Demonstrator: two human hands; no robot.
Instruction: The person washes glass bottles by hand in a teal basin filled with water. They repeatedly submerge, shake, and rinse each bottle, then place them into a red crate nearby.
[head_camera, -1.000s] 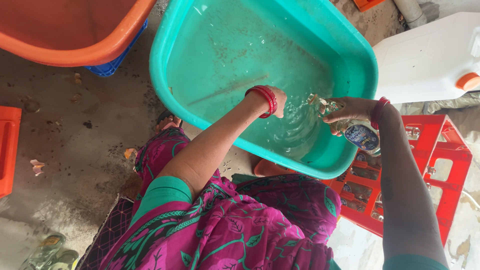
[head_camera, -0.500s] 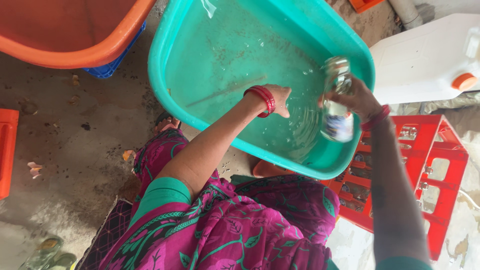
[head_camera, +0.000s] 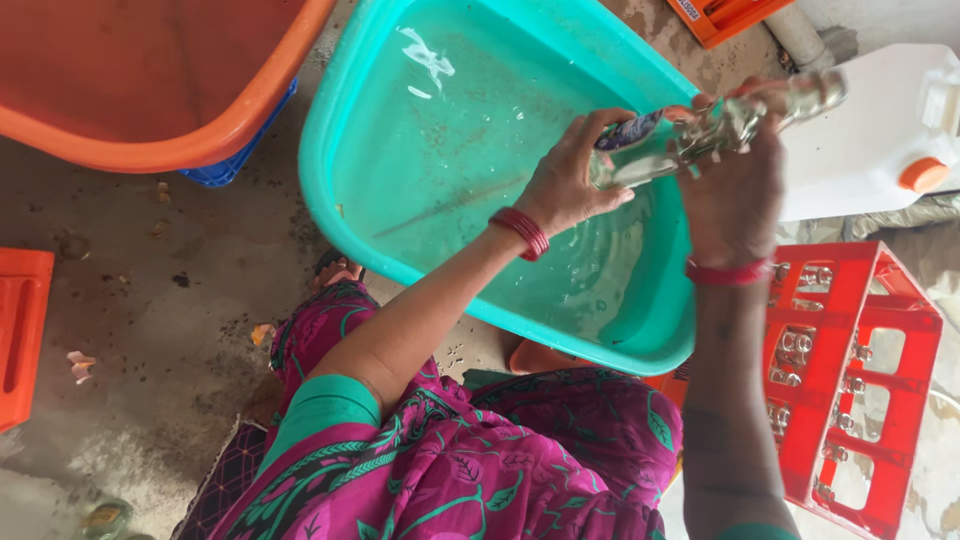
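Note:
A clear glass bottle (head_camera: 720, 125) with a dark label lies almost level above the right side of a teal plastic tub (head_camera: 340, 220) filled with water. My left hand (head_camera: 570, 180) grips the bottle's labelled lower end. My right hand (head_camera: 735, 195) wraps around its middle, with the neck pointing to the right past the tub's rim. Both wrists wear red bangles.
An orange tub (head_camera: 150, 120) sits at the top left over a blue crate. A red bottle crate (head_camera: 850, 380) with several glass bottles stands to my right. A white jerrycan (head_camera: 880, 130) with an orange cap lies beyond it. An orange crate (head_camera: 20, 330) is at the left edge.
My right hand lifted the bottle out of the water and tipped it sideways. My left hand came up from the water and took hold of its labelled end.

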